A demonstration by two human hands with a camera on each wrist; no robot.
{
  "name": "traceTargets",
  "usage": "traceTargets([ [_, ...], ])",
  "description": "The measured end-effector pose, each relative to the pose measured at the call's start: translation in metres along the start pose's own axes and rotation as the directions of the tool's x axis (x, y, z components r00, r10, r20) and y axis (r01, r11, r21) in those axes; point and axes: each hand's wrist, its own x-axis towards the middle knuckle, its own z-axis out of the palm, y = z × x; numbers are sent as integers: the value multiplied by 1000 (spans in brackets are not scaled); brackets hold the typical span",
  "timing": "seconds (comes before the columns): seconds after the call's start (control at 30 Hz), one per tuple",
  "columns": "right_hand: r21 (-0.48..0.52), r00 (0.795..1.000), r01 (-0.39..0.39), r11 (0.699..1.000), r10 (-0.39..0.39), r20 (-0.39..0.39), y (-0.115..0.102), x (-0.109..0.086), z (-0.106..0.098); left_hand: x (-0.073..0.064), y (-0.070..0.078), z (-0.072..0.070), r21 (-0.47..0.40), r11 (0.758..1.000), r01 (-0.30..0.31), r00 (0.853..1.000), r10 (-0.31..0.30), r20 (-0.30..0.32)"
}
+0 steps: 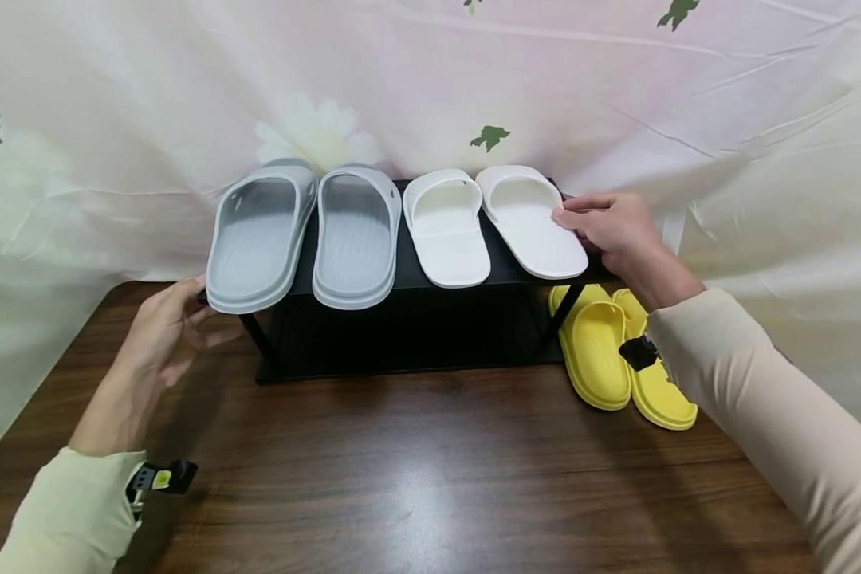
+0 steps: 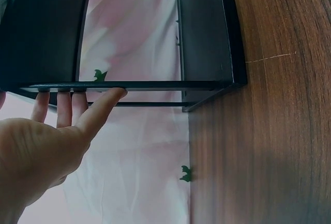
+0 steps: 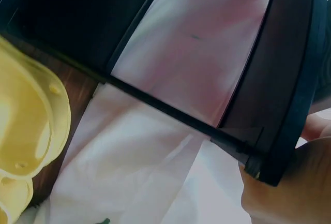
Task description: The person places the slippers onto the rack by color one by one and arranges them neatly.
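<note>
On top of a black two-tier shoe rack (image 1: 402, 275) stand a pair of grey clogs, left (image 1: 254, 235) and right (image 1: 354, 239), and a pair of white clogs, left (image 1: 448, 231) and right (image 1: 533, 225). My left hand (image 1: 167, 331) is at the rack's left end. The left wrist view shows that hand (image 2: 49, 144) with extended fingertips and thumb against the rack's side bar (image 2: 150, 85). At the other end my right hand (image 1: 613, 227) touches the outer side of the rightmost white clog. In the right wrist view the rack's corner partly hides this hand (image 3: 289, 188).
Yellow clogs (image 1: 599, 351) rest on the brown wood-grain surface (image 1: 402, 454) beside the rack's right end. A pale floral cloth (image 1: 402, 88) hangs right behind the rack. The rack's black lower shelf (image 1: 409, 351) lies under the top one.
</note>
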Motion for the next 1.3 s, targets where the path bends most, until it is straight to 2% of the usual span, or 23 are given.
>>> traceTargets([
  [0.2,-139,1000,16,990,-14,12,0,4,-1,0,0,0,21,1000,1,1000,-1,0],
  [0.43,-296,999,16,955,-3,44,-2,7,-2,0,0,0,5,1000,-1,1000,1,13],
  [0.6,-347,998,37,937,-16,65,-3,8,-1,1,0,-1,10,1000,-3,1000,3,18],
  [0.83,-417,992,114,902,-81,97,-2,9,0,0,0,-2,7,1000,-10,1000,10,19],
  [0.97,-400,990,125,908,-89,107,-1,7,-1,0,-1,-1,10,1000,-15,1000,15,27],
  [1.17,-309,987,110,945,-67,144,-4,3,-7,0,-2,-1,19,1000,-20,1000,19,8],
  [1.3,-259,981,155,953,-118,153,-6,-5,-15,0,-1,-1,18,1000,-20,1000,20,0],
])
